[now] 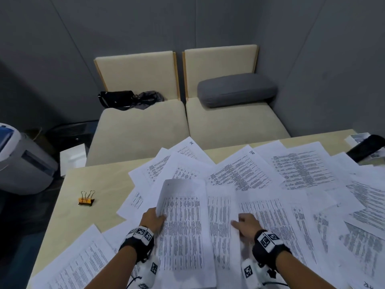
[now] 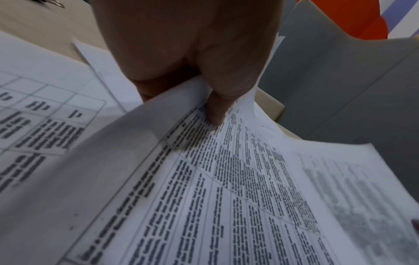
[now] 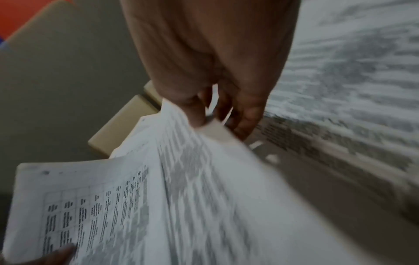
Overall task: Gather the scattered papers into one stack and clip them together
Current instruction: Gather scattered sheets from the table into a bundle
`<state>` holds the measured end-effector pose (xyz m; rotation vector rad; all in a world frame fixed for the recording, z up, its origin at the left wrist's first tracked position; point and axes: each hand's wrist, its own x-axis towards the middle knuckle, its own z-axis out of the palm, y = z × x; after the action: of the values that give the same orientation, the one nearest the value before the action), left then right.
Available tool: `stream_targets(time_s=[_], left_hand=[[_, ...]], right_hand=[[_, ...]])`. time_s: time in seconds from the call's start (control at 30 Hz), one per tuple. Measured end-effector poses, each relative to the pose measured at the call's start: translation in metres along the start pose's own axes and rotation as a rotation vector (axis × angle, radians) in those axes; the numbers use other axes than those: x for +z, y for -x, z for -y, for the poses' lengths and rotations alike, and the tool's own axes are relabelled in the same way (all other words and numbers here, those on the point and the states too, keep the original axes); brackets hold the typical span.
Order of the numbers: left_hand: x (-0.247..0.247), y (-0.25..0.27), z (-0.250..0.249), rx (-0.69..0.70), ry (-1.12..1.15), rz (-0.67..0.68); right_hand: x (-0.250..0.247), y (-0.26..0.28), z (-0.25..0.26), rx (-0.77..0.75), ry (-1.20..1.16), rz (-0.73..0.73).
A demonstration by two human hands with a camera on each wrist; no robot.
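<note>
On counter, left hand pinching raised sheet at its 9 o'clock edge; right hand fingers gripping next sheet. Loose papers everywhere, binder clip off at 9 o'clock.

1. Bare pale wooden worktop lies open at the left, broken only by the small orange binder clip with wire handles.
2. Overlapping white printed paper sheets cover the middle and right.
3. A black device on small boxes blocks the far right corner.
</note>
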<state>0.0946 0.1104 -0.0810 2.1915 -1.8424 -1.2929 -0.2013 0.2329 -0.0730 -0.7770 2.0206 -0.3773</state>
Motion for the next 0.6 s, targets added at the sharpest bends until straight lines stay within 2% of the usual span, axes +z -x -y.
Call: stream_targets(time_s=[0.1, 0.17, 0.3, 0.43, 0.5, 0.6], left_hand=[[-0.001, -0.003, 0.003, -0.007, 0.016, -0.009], [-0.004, -0.005, 0.005, -0.016, 0.024, -0.014], [-0.009, -0.007, 0.002, -0.005, 0.067, -0.014], [-0.01, -0.006, -0.009, -0.037, 0.197, -0.008], [-0.007, -0.001, -0.019, -0.044, 0.323, -0.003], [-0.002, 0.007, -0.041, 0.016, 0.421, 0.029]], right_hand=[[-0.023, 0.003, 0.018, -0.103, 0.033, -0.23], [-0.048, 0.01, 0.032, -0.162, -0.102, -0.36], [-0.1, 0.015, 0.052, -0.272, -0.282, -0.485], [-0.122, 0.003, 0.053, -0.318, -0.398, -0.483], [-0.117, -0.002, 0.049, -0.3, -0.373, -0.433], [-0.096, 0.0, 0.041, -0.25, -0.346, -0.354]])
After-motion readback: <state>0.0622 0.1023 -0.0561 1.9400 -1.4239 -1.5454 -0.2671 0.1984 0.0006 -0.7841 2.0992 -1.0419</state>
